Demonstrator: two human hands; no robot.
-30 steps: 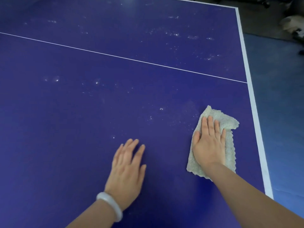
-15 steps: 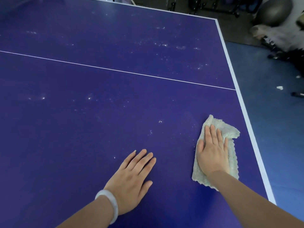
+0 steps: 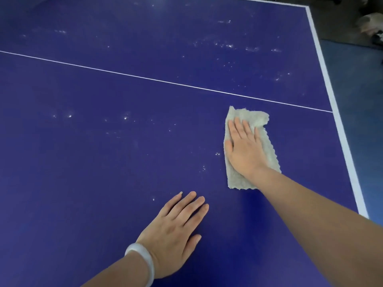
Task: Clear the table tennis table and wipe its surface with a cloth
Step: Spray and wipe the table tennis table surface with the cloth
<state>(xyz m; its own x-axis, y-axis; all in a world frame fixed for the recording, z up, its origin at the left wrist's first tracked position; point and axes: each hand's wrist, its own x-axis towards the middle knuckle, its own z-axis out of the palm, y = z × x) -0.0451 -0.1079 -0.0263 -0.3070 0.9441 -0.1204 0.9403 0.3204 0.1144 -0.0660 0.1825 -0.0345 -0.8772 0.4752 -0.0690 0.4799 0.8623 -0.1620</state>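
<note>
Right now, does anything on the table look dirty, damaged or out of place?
White specks dot the table left of the cloth, with more beyond the white line toward the far right edge; they look like unwiped dust. The cloth is bunched at its far end under the right hand. Nothing looks damaged.

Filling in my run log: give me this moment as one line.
step: wiping | right hand: pressed flat on cloth | left hand: flat on table | white specks: beyond the centre line, unwiped
</note>
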